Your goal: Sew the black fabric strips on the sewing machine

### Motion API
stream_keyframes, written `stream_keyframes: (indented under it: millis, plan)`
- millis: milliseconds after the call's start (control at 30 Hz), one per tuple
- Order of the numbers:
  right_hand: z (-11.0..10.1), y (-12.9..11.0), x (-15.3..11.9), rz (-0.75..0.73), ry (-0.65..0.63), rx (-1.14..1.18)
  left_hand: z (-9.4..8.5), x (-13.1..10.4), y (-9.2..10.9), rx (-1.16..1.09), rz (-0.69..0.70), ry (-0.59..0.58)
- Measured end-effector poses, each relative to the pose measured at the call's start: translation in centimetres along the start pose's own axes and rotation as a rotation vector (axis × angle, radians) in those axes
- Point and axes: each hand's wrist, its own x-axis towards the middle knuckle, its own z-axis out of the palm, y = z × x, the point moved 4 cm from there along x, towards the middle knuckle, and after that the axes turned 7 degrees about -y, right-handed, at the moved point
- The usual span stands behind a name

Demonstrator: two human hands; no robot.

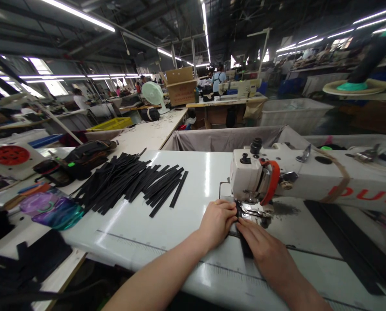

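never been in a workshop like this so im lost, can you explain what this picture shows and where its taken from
There is one picture, taken from a camera on the person's head, looking forward and down. No robot here: you see the person's own bare left hand and right hand.

The bulky white machine with red lettering looks like a sewing machine. Both hands' fingers are close to its working end, on what looks like dark material, mostly hidden by them.

On the glossy white tabletop, printed with ruler marks, a pile of flat black strips lies to the left. Longer, wider black strips lie to the right.
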Motion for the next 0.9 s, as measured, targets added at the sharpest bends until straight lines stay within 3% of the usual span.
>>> stream_keyframes:
  millis: [267, 567, 900]
  plan:
    - [0.0, 0.1, -0.4, -0.047, 0.001, 0.0, 1.1, 0.0, 1.0, 0.162, -0.143, -0.063]
    - [-0.4, 0.1, 0.5, 0.008, -0.006, 0.023, 1.0, 0.5, 1.1, 0.201, -0.165, -0.084]
    - [-0.1, 1.0, 0.2, 0.107, 0.045, 0.258, 0.9, 0.6, 0.7, 0.116, -0.1, 0.036]
